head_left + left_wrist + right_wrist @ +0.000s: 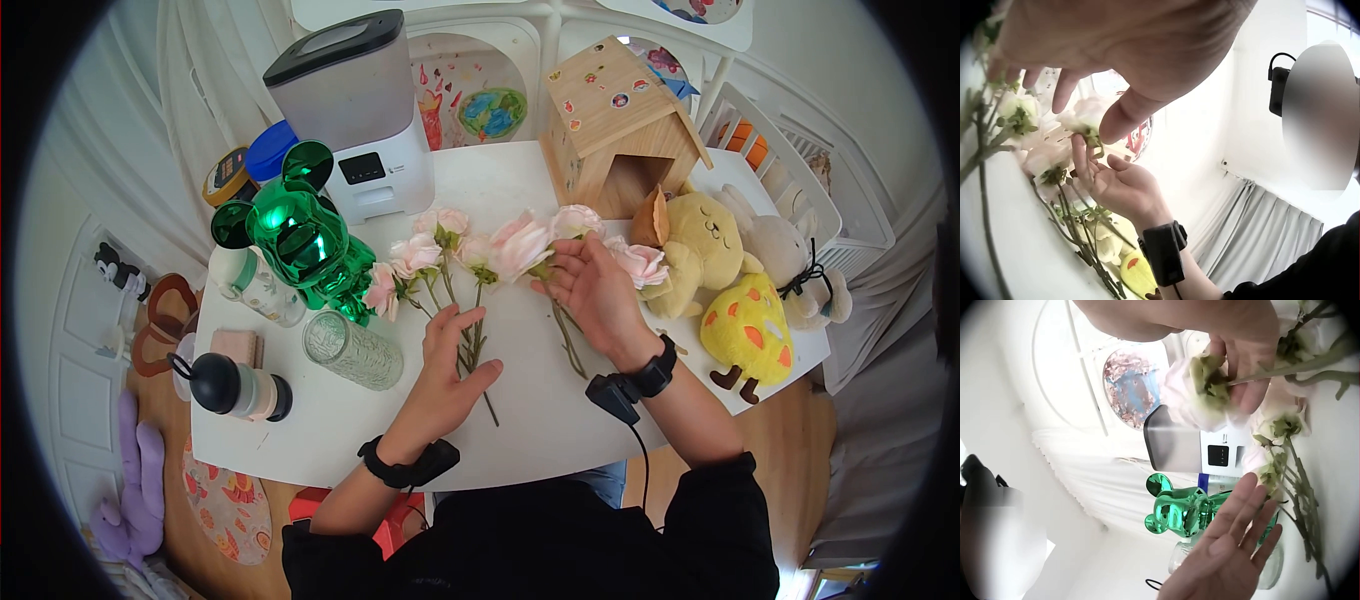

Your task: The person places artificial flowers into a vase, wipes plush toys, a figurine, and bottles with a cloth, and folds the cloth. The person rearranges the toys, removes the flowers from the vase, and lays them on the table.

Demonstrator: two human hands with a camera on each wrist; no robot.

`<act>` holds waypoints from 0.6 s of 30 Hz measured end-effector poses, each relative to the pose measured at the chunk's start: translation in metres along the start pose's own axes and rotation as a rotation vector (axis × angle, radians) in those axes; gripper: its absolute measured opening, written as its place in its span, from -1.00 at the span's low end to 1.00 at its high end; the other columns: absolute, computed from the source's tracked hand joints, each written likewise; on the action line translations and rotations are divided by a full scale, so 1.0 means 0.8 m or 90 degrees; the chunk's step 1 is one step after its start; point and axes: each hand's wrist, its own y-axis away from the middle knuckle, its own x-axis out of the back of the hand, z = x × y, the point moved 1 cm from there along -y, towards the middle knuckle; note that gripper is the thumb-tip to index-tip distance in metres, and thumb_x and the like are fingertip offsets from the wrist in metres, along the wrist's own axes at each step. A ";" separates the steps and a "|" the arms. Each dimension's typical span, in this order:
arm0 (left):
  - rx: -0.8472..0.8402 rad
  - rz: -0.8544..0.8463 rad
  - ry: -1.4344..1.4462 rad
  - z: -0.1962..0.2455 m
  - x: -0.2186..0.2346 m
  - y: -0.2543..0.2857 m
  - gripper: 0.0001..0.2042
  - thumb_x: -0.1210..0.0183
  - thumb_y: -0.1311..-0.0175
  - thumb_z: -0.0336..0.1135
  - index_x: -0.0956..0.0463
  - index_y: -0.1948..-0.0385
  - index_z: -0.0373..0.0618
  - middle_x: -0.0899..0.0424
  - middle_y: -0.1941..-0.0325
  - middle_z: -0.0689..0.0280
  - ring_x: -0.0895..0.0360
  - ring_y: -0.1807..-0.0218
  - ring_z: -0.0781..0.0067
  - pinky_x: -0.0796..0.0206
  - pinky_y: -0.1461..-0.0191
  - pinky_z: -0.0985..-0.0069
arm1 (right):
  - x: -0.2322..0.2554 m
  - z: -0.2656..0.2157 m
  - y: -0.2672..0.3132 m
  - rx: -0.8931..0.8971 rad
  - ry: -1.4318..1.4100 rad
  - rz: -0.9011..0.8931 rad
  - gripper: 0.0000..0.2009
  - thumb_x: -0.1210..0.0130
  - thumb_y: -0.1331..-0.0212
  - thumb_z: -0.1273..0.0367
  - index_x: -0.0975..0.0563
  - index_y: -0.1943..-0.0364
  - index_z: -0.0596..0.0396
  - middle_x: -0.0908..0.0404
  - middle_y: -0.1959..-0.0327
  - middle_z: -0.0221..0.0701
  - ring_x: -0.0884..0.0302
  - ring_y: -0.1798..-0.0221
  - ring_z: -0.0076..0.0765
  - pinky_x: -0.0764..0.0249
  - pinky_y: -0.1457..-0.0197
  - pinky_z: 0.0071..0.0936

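Several pale pink artificial roses [518,247] with green stems lie across the middle of the white table [520,440]. My left hand [445,355] hovers beside one group of stems [470,335], its fingers extended and thumb apart. In the right wrist view, the left hand [1229,550] shows no stem between its fingers. My right hand [595,300] is turned palm up by another rose, its relaxed fingers against the flower's base. Seen close in the right wrist view, that rose [1194,394] has its stem crossing in front of the fingers. A clear textured glass vase [352,350] stands left of the left hand.
A shiny green bear figure [300,235], a bottle [240,388] and a white appliance [375,165] stand at the left and back. On the right are a wooden house [620,130] and plush toys [705,245], one yellow [748,328] near the table edge.
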 end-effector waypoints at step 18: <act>-0.034 -0.056 -0.097 0.005 -0.004 0.017 -0.46 -0.26 -0.31 -0.35 -0.31 -0.33 0.01 -0.18 -0.48 -0.07 -0.05 -0.58 -0.05 0.06 -0.57 0.22 | 0.014 0.000 0.116 0.161 0.604 -0.180 -0.74 -0.11 -0.26 0.55 -0.55 -0.02 0.14 -0.58 -0.14 -0.24 -0.51 -0.24 -0.20 -0.37 -0.32 -0.31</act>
